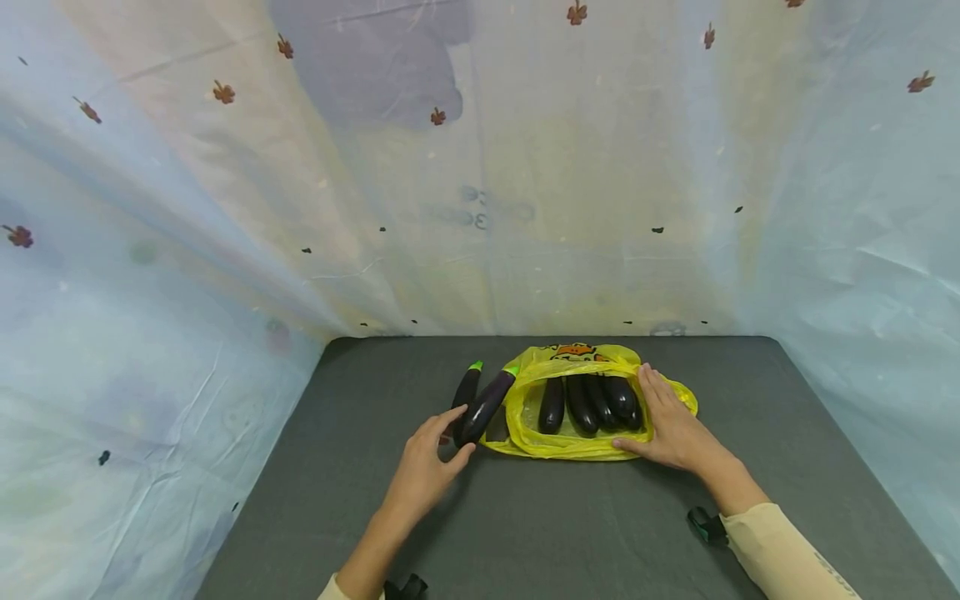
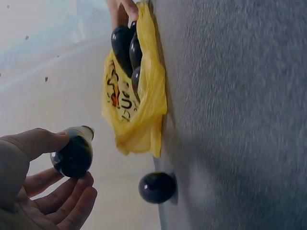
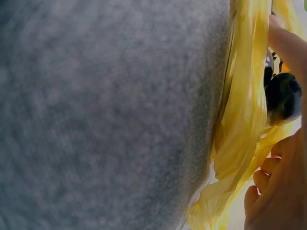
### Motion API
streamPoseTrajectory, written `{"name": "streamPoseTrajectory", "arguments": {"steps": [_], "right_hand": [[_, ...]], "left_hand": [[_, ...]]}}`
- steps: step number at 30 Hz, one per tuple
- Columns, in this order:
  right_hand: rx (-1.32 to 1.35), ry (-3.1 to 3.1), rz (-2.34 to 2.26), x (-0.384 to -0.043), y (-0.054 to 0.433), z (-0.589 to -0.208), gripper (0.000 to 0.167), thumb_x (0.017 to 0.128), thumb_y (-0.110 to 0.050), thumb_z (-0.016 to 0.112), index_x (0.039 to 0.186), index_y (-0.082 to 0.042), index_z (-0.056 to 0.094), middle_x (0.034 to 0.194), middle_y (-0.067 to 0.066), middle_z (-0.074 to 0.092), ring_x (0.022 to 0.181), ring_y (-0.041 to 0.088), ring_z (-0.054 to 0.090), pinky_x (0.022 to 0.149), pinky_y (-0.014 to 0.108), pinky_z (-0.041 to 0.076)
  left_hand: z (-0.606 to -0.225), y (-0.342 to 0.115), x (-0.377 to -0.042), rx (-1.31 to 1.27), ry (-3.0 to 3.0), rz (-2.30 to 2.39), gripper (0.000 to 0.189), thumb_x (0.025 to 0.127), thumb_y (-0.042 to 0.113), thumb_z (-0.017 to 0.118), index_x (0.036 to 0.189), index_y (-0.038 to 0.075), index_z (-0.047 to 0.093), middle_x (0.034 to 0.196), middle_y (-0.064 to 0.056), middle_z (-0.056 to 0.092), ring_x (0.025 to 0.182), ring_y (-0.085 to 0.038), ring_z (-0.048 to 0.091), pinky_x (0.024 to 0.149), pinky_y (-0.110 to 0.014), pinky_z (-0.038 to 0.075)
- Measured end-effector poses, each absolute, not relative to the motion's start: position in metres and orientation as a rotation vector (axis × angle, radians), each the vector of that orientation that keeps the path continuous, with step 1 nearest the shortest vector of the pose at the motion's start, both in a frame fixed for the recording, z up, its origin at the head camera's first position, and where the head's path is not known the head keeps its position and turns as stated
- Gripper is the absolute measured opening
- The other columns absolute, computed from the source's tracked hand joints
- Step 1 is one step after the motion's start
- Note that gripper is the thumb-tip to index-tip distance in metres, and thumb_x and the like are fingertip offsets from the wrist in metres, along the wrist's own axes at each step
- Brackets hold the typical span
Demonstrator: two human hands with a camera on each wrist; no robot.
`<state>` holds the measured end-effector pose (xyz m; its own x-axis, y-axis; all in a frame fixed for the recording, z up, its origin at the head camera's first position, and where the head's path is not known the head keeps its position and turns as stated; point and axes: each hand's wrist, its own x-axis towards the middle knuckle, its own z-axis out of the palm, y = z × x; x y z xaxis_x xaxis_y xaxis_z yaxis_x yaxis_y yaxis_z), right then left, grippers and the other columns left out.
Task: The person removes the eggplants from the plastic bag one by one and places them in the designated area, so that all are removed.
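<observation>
A dark purple eggplant (image 1: pixel 486 407) with a green tip is pinched between the thumb and fingers of my left hand (image 1: pixel 429 467). The left wrist view shows this eggplant (image 2: pixel 73 155) lifted above the grey surface. A second eggplant (image 1: pixel 467 387) lies just behind it on the table. To the right is a yellow plastic bag (image 1: pixel 525 443), its mouth spread wide, with several eggplants (image 1: pixel 581 407) inside. My right hand (image 1: pixel 675 429) rests on the bag's right side, fingers extended along it and thumb at the front rim.
The grey tabletop (image 1: pixel 555 525) extends around the bag and in front of both hands. A pale plastic sheet (image 1: pixel 510 167) with leaf prints stands behind the table and along its sides.
</observation>
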<state>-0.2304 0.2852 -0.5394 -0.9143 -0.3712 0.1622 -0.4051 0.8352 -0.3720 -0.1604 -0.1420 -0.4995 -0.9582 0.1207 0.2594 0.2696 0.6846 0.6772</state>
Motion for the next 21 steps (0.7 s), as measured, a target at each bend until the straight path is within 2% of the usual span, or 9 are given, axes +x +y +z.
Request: {"name": "streamPoseTrajectory", "arguments": {"steps": [9,14,21], "right_hand": [[0.612,-2.963,0.6,-0.232,0.286,-0.538,0.132,0.089,-0.067,0.079,0.17,0.005,0.004,0.177,0.028,0.002,0.162,0.051,0.011,0.125,0.07,0.02],[0.612,-2.965,0.596,-0.232,0.286,-0.536,0.132,0.089,-0.067,0.079,0.17,0.006,0.005,0.177,0.029,0.002,0.161,0.051,0.011,0.125,0.07,0.019],[0.6,-2.972,0.596,-0.232,0.286,-0.539,0.133,0.089,-0.069,0.079,0.17,0.004,0.003,0.177,0.028,0.001,0.162,0.051,0.01,0.126,0.07,0.019]], "left_hand": [[-0.498,-0.16,-0.167,-0.249,-2.662,-1.134,0.063,0.094,0.015,0.086,0.152,0.014,0.061,0.129,-0.009,0.069,0.108,-0.026,0.069,0.092,-0.048,0.059],[-0.5,-0.169,-0.173,-0.192,-2.672,-1.172,0.063,0.096,0.018,0.085,0.154,0.017,0.059,0.129,-0.009,0.068,0.111,-0.029,0.067,0.095,-0.053,0.058],[-0.507,-0.181,-0.186,-0.131,-2.655,-1.162,0.061,0.096,0.017,0.084,0.152,0.013,0.061,0.132,-0.011,0.068,0.111,-0.031,0.068,0.094,-0.05,0.059]]}}
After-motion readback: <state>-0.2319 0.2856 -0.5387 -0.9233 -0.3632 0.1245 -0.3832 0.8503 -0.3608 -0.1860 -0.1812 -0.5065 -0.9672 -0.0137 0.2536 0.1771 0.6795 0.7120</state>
